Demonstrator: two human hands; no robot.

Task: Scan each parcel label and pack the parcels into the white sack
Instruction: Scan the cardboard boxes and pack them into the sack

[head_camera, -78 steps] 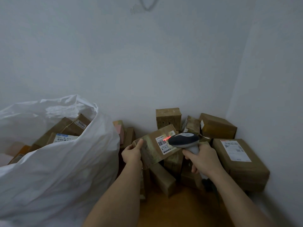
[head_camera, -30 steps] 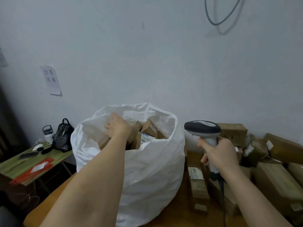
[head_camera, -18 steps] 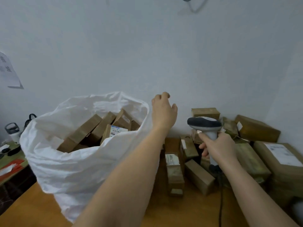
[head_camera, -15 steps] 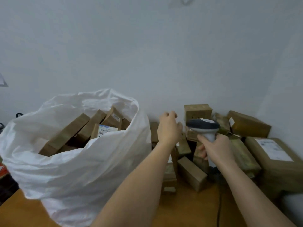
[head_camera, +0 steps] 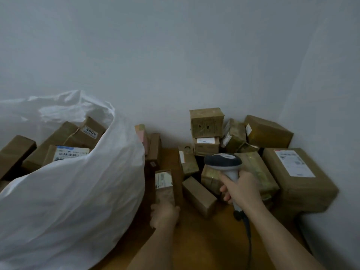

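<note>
Because its label faced up beside the white sack [head_camera: 78,191], my left hand [head_camera: 164,214] clamped fingers on the narrow parcel [head_camera: 164,185]; my right hand [head_camera: 241,191] gripped the barcode scanner [head_camera: 224,162] right of it, ready.

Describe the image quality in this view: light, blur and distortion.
Head view: dim, flat light with a bluish cast; left hand smeared by motion blur on the narrow parcel; scanner in the right hand fairly sharp; wide-angle bending at the edges.

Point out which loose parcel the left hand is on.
The narrow labelled parcel lying right beside the sack; the left hand is at its near end. The other parcels sit farther right, untouched.
</note>
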